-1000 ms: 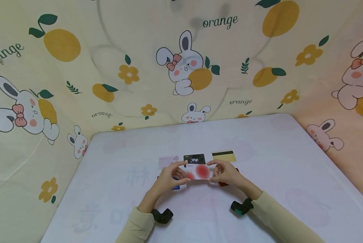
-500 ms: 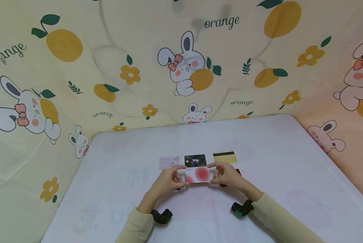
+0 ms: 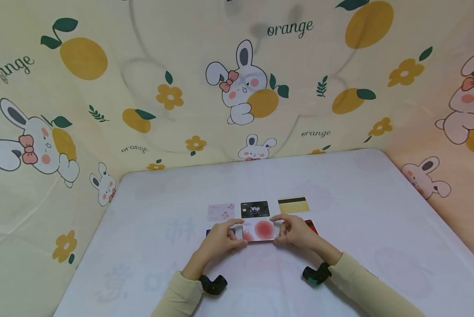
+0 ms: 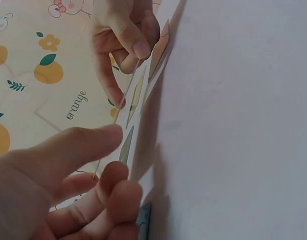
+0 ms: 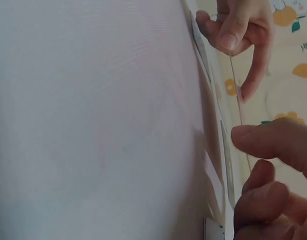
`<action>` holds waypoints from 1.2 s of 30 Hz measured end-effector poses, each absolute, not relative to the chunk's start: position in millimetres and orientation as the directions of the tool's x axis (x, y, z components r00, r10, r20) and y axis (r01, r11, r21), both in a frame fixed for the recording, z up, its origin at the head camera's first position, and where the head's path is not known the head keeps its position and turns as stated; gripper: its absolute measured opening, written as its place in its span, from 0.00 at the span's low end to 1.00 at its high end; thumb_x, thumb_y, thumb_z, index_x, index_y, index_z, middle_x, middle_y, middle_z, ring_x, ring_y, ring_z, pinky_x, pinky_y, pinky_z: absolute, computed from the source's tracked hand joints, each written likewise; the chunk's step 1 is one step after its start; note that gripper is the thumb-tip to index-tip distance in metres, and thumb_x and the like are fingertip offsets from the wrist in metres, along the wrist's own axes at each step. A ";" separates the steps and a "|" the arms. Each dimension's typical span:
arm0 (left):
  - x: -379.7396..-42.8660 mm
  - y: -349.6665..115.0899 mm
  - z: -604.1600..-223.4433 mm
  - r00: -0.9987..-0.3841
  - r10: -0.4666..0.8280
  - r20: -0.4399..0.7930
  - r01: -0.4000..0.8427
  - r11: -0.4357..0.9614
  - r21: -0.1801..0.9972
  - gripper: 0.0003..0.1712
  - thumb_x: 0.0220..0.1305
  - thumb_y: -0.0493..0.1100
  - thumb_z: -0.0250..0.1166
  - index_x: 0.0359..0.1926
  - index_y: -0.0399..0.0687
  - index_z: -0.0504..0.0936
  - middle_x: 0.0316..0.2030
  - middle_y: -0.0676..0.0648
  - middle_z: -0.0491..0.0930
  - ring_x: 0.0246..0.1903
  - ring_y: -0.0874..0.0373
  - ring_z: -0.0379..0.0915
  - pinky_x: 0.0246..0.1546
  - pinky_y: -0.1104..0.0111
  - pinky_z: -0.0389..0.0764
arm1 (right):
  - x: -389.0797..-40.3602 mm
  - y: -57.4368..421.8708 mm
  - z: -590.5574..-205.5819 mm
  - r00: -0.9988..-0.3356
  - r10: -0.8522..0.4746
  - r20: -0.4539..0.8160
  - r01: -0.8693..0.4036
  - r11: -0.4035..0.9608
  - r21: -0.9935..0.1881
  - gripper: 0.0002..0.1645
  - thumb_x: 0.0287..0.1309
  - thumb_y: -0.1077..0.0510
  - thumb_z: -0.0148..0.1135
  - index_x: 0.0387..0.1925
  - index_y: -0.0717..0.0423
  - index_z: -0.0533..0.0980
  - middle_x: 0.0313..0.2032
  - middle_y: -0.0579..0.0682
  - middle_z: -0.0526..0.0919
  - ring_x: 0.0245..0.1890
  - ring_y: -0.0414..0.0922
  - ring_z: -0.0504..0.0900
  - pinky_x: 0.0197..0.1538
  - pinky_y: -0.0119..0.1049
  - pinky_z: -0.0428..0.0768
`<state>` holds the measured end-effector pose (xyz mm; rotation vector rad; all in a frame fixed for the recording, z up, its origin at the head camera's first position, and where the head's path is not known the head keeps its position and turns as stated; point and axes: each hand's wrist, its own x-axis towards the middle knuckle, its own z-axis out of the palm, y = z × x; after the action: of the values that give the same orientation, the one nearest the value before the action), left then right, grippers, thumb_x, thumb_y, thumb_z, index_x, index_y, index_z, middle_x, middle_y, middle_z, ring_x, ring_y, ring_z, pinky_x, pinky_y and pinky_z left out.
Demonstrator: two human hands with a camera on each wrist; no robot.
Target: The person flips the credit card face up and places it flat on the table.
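Note:
Between my two hands is a white card with red circles (image 3: 260, 230), pinched at its ends. My left hand (image 3: 220, 236) holds the left end with thumb and index finger, and my right hand (image 3: 298, 230) grips the right end likewise. Both wrist views show the card edge-on as a thin line, raised off the table. Just beyond it lies a black Vip card (image 3: 255, 209). A blue card (image 3: 207, 232) is mostly covered by my left hand, and a red card (image 3: 311, 226) is partly behind my right hand.
A pale pink card (image 3: 221, 212) lies at the back left of the group, and a gold card with a black stripe (image 3: 294, 205) at the back right. The white table (image 3: 173, 189) meets a patterned cloth backdrop (image 3: 205, 101) at its far edge.
Both hands have brought the white card a little closer to my body. More of the black Vip card shows now. The cards on the table keep their places.

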<state>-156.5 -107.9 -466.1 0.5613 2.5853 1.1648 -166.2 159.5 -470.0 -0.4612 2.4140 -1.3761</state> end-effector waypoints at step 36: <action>-153.3 -95.7 -466.3 -0.929 0.337 -0.153 0.210 0.820 0.532 0.32 0.51 0.55 0.74 0.57 0.51 0.80 0.09 0.57 0.65 0.11 0.65 0.61 0.18 0.74 0.58 | -160.5 148.8 -471.6 -0.927 -0.261 -0.270 0.050 0.628 -0.776 0.34 0.42 0.62 0.76 0.55 0.55 0.77 0.13 0.45 0.70 0.08 0.38 0.68 0.19 0.28 0.66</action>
<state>-153.3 -95.7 -466.3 0.4226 2.7638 0.7675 -160.5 148.8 -471.6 -0.1686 2.4954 -1.2054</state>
